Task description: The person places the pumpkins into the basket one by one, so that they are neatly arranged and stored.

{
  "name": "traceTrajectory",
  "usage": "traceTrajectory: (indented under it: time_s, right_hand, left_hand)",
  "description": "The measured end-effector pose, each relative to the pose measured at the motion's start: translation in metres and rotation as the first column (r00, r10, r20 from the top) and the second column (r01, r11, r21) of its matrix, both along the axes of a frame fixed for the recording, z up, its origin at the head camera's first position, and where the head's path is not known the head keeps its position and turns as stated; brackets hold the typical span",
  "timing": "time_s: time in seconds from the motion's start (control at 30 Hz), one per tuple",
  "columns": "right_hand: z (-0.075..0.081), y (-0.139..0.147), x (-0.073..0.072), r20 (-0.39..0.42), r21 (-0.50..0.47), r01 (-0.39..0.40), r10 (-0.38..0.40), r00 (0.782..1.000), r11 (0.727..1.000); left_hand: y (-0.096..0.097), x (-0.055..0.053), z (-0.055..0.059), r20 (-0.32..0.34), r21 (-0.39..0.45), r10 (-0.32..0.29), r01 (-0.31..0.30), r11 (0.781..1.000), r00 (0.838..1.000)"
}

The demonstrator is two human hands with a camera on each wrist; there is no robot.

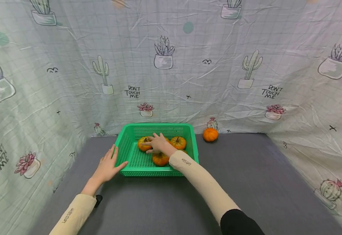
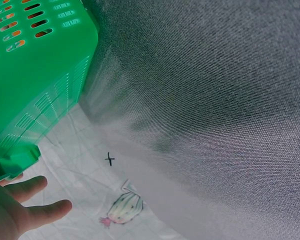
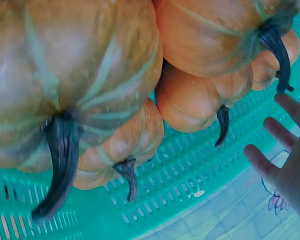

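A green plastic basket (image 1: 156,173) with slotted walls holds several small orange pumpkins with green streaks, among them a back-left pumpkin (image 1: 143,146), a right one (image 1: 179,143) and a front one (image 1: 160,160). My right hand (image 1: 159,145) is over the basket among them, fingers spread, partly covering the pumpkins behind. Dark curved stems show in the right wrist view, with the spread fingers (image 3: 279,134) near the basket's side. At the near-left corner my left hand (image 1: 107,166) rests by the rim, fingers straight along the outside and thumb reaching across the corner.
One more orange pumpkin (image 1: 210,134) sits outside the basket, to its right at the back of the dark grey table (image 1: 241,176). A pale curtain (image 1: 188,78) printed with cacti hangs behind and along both sides.
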State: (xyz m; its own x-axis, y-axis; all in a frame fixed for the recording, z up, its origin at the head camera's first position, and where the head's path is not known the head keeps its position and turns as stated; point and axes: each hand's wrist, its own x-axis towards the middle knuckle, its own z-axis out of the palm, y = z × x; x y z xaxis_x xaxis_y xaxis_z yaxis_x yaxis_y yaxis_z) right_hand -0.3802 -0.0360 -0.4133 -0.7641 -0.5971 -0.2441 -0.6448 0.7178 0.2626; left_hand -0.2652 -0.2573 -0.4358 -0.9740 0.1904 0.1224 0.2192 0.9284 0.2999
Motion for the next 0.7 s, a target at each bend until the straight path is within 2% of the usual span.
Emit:
traceTrajectory:
  time_s: [0.47, 0.7]
  right_hand:
    - [0.021, 0.007, 0.007, -0.042, -0.08, -0.115, 0.112, 0.993, 0.99]
    - [0.05, 0.02, 0.022, -0.123, -0.136, -0.219, 0.203, 0.971, 0.966]
  left_hand:
    - [0.0, -0.001, -0.001, 0.004, -0.004, 0.008, -0.008, 1.0, 1.0]
    - [0.001, 0.0, -0.001, 0.002, -0.001, 0.006, -0.006, 1.0, 1.0]
